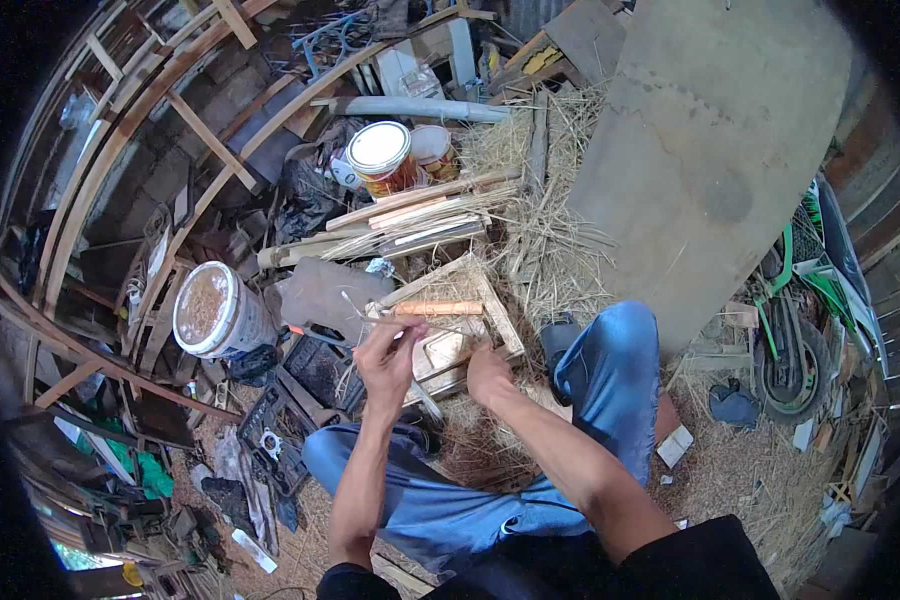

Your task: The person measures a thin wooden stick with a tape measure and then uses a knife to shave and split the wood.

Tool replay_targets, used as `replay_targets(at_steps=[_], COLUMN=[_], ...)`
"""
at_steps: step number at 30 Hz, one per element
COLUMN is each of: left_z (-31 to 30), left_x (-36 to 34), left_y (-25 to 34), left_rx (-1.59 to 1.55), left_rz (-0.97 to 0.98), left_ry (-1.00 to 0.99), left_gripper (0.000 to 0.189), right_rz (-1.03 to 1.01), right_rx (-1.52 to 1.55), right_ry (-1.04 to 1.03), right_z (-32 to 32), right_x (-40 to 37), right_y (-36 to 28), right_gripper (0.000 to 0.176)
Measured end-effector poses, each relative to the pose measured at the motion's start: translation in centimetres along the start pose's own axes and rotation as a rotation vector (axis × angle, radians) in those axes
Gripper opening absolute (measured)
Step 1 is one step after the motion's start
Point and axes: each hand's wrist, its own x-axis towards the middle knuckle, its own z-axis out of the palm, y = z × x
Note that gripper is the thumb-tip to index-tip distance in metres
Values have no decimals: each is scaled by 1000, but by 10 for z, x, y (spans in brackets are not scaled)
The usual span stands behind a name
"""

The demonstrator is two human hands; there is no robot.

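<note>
My left hand is closed in a pinch on a thin pale strip, which looks like straw or split wood. My right hand is closed low over the near right part of a shallow wooden frame; what its fingers hold is hidden. Inside the frame, between my hands, lies a pale flat piece with a rounded outline. An orange-brown wooden bar crosses the frame just beyond it. Both hands are above the floor between my bent knees.
Wood strips and loose straw lie beyond the frame. A white bucket and an open black tool case are at left. Paint cans stand at the back. A large board leans at right, near a green-framed wheeled thing.
</note>
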Motion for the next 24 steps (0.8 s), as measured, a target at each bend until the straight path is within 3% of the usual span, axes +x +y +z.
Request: replay_targets(at_steps=[3, 4, 6, 11, 12, 15, 17, 20, 24], left_z=[-4, -2, 6, 4, 5, 5, -1, -13, -19], left_x=[8, 10, 14, 14, 13, 13, 11, 10, 9], left_y=[1, 8, 10, 13, 7, 16, 10, -9, -9], left_rx=[103, 20, -2, 25, 47, 90, 138, 47, -25], left_rz=[-35, -102, -60, -53, 13, -9, -1, -105, -131], left_ry=[-12, -9, 1, -38, -49, -36, -42, -10, 4], left_gripper=[10, 8, 7, 6, 8, 9, 9, 7, 7], right_rz=[-57, -78, -115, -210, -331, -346, -317, -453, -444], right_rx=[-149, -152, -146, -272, -295, -344, -330, -176, -171], right_ry=[12, 54, 104, -60, 140, 116, 43, 83, -14], right_z=[5, 9, 14, 8, 30, 28, 23, 22, 3], right_x=[11, 13, 24, 34, 47, 45, 41, 46, 49], right_y=[3, 10, 16, 41, 60, 66, 68, 76, 60], right_gripper=[31, 31, 31, 34, 24, 21, 21, 31, 27])
